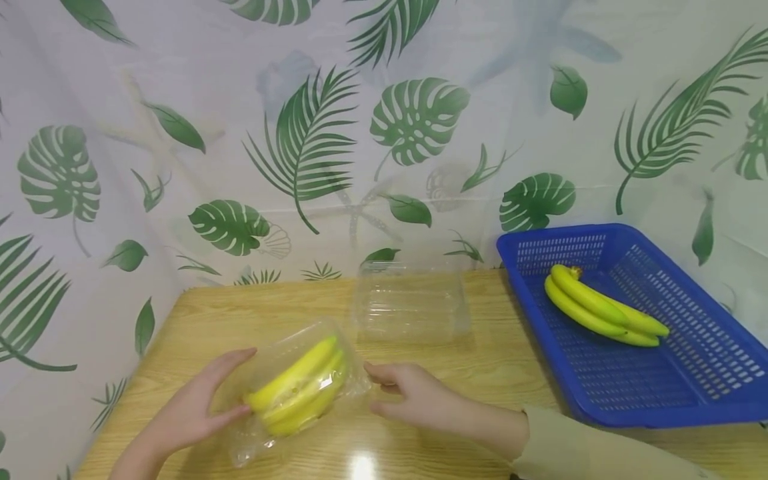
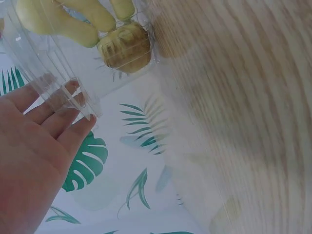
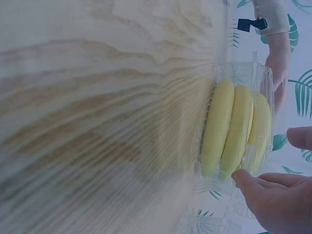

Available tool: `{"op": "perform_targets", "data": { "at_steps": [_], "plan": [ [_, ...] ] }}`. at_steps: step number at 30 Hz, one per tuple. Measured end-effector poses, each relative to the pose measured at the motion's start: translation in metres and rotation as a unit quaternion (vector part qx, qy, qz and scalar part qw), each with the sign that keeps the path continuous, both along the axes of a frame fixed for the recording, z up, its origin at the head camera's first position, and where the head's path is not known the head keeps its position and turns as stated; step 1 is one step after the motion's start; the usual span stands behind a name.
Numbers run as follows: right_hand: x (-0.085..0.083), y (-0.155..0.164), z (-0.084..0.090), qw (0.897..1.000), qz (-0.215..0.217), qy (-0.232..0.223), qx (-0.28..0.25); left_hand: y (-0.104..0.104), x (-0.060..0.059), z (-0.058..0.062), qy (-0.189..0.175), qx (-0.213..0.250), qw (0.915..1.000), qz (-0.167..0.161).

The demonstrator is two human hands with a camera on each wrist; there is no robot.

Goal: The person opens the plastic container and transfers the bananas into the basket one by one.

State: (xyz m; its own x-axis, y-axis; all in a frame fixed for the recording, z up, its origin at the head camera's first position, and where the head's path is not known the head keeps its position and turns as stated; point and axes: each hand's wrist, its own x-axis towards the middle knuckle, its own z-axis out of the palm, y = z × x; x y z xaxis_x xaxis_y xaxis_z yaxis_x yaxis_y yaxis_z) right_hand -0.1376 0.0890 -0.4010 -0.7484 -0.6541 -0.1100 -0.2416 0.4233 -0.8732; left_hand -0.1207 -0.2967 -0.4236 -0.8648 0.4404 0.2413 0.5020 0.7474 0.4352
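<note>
The clear box of bananas lies lower centre, its long axis slanting up rightward between loosely spread hands — left hand touching its left end, right hand at its right.

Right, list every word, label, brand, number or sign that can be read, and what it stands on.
None. No text can be read in any view: not on the clear container around the bananas, the second clear container behind it, or the blue basket. The backdrop shows pictures such as leaves, no readable lettering.
</note>
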Motion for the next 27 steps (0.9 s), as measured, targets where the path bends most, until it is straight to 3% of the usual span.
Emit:
{"op": "perform_targets", "data": {
  "at_steps": [6,14,27],
  "plan": [
    [0.008,0.007,0.001,0.999,0.002,-0.034,-0.004,0.004,0.001,0.004,-0.006,-0.003,0.9999,-0.014],
    [0.014,0.017,-0.001,1.0,0.011,-0.02,-0.01,0.009,0.0,0.004,-0.007,0.0,0.9995,-0.03],
    [0.022,0.027,0.0,0.999,0.014,-0.033,-0.036,0.017,0.0,0.004,-0.02,-0.008,0.9988,-0.044]
  ]
}}
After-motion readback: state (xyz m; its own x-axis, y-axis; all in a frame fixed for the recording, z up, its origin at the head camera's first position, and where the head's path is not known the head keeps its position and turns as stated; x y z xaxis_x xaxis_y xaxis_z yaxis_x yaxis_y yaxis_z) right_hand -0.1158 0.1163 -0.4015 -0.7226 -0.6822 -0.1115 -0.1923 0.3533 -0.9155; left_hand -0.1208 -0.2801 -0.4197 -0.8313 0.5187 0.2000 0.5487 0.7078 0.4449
